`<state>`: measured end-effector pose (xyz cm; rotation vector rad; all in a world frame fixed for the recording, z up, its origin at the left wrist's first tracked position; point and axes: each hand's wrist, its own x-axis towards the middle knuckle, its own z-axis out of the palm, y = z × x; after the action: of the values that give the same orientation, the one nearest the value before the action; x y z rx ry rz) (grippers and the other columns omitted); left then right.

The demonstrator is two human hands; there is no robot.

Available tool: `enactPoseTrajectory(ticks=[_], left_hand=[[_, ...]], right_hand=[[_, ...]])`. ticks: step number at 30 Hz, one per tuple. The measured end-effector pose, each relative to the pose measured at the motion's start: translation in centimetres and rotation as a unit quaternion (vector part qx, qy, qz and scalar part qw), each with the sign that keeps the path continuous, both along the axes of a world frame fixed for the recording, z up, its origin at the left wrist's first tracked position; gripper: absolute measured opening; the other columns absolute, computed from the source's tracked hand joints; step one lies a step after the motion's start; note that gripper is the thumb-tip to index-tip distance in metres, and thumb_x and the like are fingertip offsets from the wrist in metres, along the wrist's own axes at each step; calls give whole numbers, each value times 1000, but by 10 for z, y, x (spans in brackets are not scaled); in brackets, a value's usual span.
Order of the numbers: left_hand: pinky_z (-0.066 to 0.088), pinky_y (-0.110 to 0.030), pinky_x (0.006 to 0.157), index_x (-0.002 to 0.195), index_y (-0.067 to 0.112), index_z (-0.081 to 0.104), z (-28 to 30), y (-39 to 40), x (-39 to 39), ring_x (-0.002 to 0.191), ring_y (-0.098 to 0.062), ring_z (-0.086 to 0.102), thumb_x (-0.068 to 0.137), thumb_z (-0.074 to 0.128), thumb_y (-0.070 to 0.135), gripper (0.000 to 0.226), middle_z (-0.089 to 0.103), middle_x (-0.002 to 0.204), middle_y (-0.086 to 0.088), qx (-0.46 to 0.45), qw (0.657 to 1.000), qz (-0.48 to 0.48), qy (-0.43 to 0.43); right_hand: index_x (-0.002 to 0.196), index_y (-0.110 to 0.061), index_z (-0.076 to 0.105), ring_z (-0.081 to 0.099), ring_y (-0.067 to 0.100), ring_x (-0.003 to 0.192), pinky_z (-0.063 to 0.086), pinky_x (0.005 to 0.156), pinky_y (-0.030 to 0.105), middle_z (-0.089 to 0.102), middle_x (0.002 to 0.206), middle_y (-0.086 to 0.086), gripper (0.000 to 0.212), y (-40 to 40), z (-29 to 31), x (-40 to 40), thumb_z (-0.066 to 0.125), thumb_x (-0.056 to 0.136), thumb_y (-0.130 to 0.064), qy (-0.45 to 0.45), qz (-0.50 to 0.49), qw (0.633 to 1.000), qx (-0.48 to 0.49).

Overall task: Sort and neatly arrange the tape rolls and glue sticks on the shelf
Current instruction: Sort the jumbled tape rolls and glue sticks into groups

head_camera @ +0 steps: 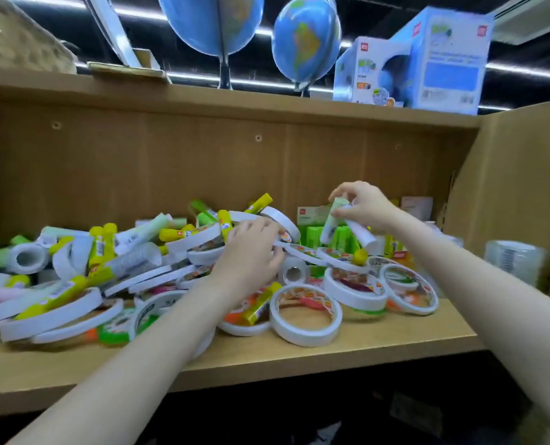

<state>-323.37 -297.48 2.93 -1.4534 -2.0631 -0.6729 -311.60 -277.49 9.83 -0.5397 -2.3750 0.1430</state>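
A jumbled heap of white tape rolls (305, 316) and yellow and green glue sticks (102, 245) covers the wooden shelf (395, 335). My left hand (251, 252) reaches into the middle of the heap, its fingers curled over the rim of a white tape roll (286, 223). Further back and to the right, my right hand (363, 205) pinches two glue sticks, a pale green one (330, 228) and a white one (362, 236), above a box of upright green glue sticks (341, 236).
The shelf's side wall (508, 203) rises at the right, with a stack of clear tape rolls (513, 261) beside it. Two globes (305, 43) and white-blue boxes (440, 59) stand on the shelf above. The back panel (171, 162) is close behind the heap.
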Motion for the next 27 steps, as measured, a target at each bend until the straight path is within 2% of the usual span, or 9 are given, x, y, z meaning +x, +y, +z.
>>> enactPoseTrajectory(ticks=[2, 6, 11, 13, 16, 20, 23, 25, 27], left_hand=[[30, -34, 95, 119, 18, 55, -1, 11, -2, 115, -24, 43, 86, 36, 30, 40, 53, 124, 1, -11, 1000, 3, 7], [32, -35, 97, 117, 18, 55, 2, 26, -4, 117, -22, 43, 79, 28, 33, 49, 53, 122, 2, -9, 1000, -11, 11], [30, -37, 99, 122, 20, 55, 10, 50, 0, 119, -21, 42, 95, 41, 25, 31, 50, 128, 3, -24, 997, -62, 26], [28, -37, 101, 125, 22, 54, 14, 64, 3, 123, -21, 40, 96, 40, 27, 32, 47, 132, 2, -58, 996, -65, 23], [34, -39, 100, 125, 22, 55, 16, 80, 5, 120, -24, 43, 98, 37, 33, 34, 49, 132, -2, -115, 991, -63, -4], [37, -39, 97, 121, 21, 58, 13, 87, 2, 114, -23, 48, 98, 35, 34, 35, 53, 127, -3, -138, 989, -58, -4], [36, -38, 96, 119, 20, 59, 12, 89, 3, 113, -22, 46, 98, 35, 33, 34, 54, 125, -3, -123, 990, -65, -5], [36, -38, 96, 118, 19, 59, 13, 90, 4, 113, -23, 45, 98, 36, 32, 33, 53, 124, -2, -106, 992, -68, -4], [35, -38, 95, 118, 18, 58, 12, 92, 4, 113, -22, 44, 98, 36, 32, 33, 53, 124, -2, -87, 994, -72, -3]], right_hand=[[113, -15, 63, 50, 19, 92, 29, 70, 20, 55, 98, 5, 32, 11, -9, -13, 67, 82, -20, -24, 19, 999, -33], [122, -15, 57, 53, 20, 108, 35, 79, 22, 58, 114, 6, 41, 27, -11, -21, 67, 84, -24, -94, 11, 994, -51], [103, -7, 69, 52, 16, 86, 36, 59, 22, 60, 92, 6, 23, 53, 3, 3, 65, 86, -21, 73, -36, 990, -118], [100, -5, 69, 57, 21, 95, 35, 66, 20, 64, 98, 10, 21, 64, 6, 11, 62, 87, -19, 113, -92, 980, -133], [101, -3, 68, 57, 25, 107, 42, 76, 26, 65, 110, 14, 21, 76, 5, 11, 62, 87, -17, 123, -130, 967, -179], [101, -5, 67, 55, 22, 92, 46, 77, 30, 64, 111, 15, 22, 91, -3, 1, 63, 86, -20, 115, -120, 956, -241], [108, -4, 63, 54, 24, 101, 45, 81, 32, 60, 118, 15, 30, 99, -10, -2, 65, 87, -25, 96, -109, 962, -231], [116, -3, 59, 55, 27, 108, 45, 82, 26, 57, 122, 13, 36, 103, -12, -1, 67, 86, -21, 91, -119, 970, -192], [110, -2, 61, 61, 30, 102, 49, 69, 14, 59, 119, 15, 27, 109, -14, -2, 66, 85, -12, 104, -123, 974, -157]])
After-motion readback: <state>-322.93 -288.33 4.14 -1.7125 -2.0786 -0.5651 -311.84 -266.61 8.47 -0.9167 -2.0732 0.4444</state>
